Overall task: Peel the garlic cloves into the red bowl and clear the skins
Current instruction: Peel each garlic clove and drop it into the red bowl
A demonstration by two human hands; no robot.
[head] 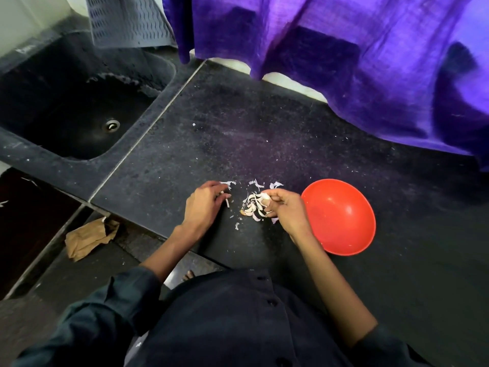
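Note:
A small heap of garlic cloves and papery skins (253,206) lies on the dark counter near its front edge. My right hand (287,209) is at the heap's right side and pinches a garlic clove (265,197) between its fingertips. My left hand (203,205) rests on the counter to the left of the heap, fingers curled around a thin strip of skin (227,201). The red bowl (341,217) stands just right of my right hand, and its inside looks empty. Loose skin flakes (256,183) lie behind the heap.
A black sink (79,102) is sunk into the counter at the left. A purple cloth (344,62) hangs over the counter's back and right. A crumpled brown paper bag (88,238) lies on the floor below the counter edge. A grey perforated mat (127,19) leans behind the sink.

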